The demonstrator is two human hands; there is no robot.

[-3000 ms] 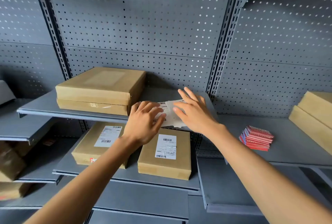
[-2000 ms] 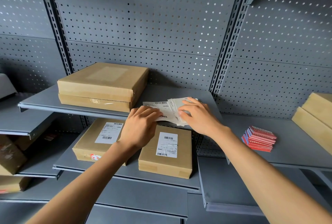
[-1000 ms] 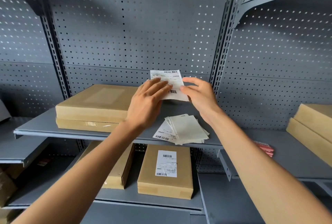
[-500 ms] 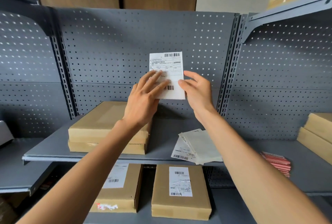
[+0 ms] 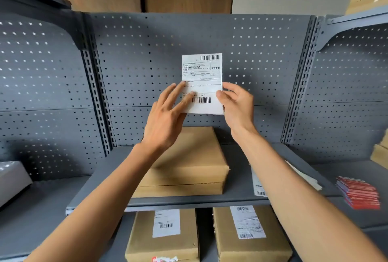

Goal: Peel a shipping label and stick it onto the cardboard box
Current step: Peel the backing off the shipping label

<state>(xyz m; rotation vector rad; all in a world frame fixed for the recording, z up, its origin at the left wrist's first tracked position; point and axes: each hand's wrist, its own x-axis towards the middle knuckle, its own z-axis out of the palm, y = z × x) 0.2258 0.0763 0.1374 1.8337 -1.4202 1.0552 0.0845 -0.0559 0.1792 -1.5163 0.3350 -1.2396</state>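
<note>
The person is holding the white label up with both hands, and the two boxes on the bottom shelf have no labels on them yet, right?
Not quite. In the head view both hands do hold the white label up, but the two boxes on the bottom shelf already have labels.

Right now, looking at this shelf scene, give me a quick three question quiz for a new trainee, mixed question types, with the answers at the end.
1. True or false: the shipping label is already stuck on the cardboard box on the middle shelf.
2. How many labelled boxes show on the shelf below? A) none B) two C) four
3. Fill in: the left hand and right hand hold the label by its ____ half.

Key
1. False: both hands hold it up in front of the pegboard, above the box.
2. B: a left one and a right one.
3. Lower.
</note>
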